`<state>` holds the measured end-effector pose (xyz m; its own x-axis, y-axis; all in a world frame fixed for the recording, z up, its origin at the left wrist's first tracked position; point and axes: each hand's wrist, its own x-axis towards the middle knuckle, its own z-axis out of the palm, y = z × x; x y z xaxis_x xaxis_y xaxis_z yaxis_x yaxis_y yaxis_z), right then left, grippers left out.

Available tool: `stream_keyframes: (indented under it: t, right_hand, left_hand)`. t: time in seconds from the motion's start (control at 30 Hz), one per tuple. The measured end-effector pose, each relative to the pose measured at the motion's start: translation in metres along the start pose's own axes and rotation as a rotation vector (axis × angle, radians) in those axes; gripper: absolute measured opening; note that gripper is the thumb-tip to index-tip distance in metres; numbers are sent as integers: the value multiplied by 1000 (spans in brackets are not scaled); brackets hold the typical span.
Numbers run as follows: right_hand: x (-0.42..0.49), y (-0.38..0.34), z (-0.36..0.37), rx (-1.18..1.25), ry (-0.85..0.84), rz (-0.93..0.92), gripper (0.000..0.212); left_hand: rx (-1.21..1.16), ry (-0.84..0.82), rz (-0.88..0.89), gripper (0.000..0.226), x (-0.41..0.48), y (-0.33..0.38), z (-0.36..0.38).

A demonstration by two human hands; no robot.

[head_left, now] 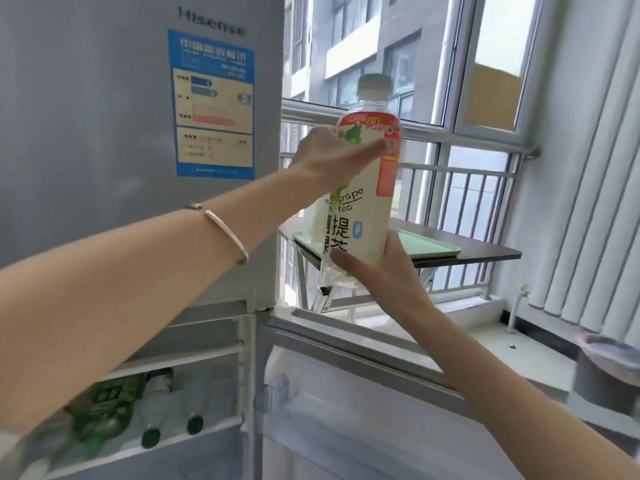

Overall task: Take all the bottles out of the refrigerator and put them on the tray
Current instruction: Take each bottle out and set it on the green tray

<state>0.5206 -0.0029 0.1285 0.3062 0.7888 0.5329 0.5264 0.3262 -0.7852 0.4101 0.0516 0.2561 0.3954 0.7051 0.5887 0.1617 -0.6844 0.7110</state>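
A tall grape tea bottle [363,209] with a pale label and a white cap is held upright in the air in front of the window. My left hand [332,161] wraps around its upper part, fingers across the label. My right hand [384,271] grips its lower end from below. Behind the bottle, a light green tray [436,245] lies on a small dark table [491,251]. At the lower left, the refrigerator [114,133] compartment stands open with several bottles [145,410] lying on a shelf, green-labelled and clear ones.
The open refrigerator door [346,393] juts out below my right arm. A window with a metal railing [467,174] stands behind the table. Vertical blinds [595,168] hang at the right. A grey bin [606,372] sits on the floor at the right.
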Motion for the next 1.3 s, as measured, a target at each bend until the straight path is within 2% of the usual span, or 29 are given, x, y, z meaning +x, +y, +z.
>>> stream_keyframes:
  t: [0.07,0.13,0.2,0.23,0.3,0.37,0.4,0.57,0.73,0.83,0.93,1.07,1.13,1.2,1.3]
  right_hand:
    - [31,8,-9,-33,95,-1,71]
    - [65,17,-13,-72,155,-1,74]
    - [103,32,-12,-126,201,17,78]
    - [116,38,-9,-151,215,16,80]
    - [149,61,-4,-194,232,47,83]
    - [168,76,-1,-195,244,154,75]
    - [174,81,1,-188,250,211,70]
    - [202,112,13,-152,237,368,47]
    - [213,124,17,-9,124,399,50]
    - [196,99,16,-64,19,418,18]
    - [180,67,14,-36,-27,368,37]
    - [202,101,10,-143,-127,359,35]
    - [208,109,11,-130,-138,390,41]
    - [206,103,10,-210,-55,356,46]
    - [191,84,4,-401,224,306,61]
  left_hand:
    - [-67,35,53,33,24,-1,18]
    - [-174,75,41,56,43,-8,34]
    - [-167,52,-79,79,60,-27,51]
    - [-110,31,-158,81,63,-40,59]
    - [-37,10,-258,62,74,-74,78]
    - [-51,-16,-302,39,83,-104,93]
    - [-46,-46,-320,35,86,-117,99]
    - [-37,-132,-333,41,96,-150,125]
    - [-24,-121,-341,46,98,-161,137]
    - [-21,-102,-366,45,98,-162,137]
    - [0,-100,-365,47,97,-160,136]
    - [12,-105,-375,47,91,-157,134]
    - [15,-109,-368,46,87,-155,132]
    - [45,-98,-340,44,84,-152,127]
    - [142,-66,-314,36,73,-141,110]
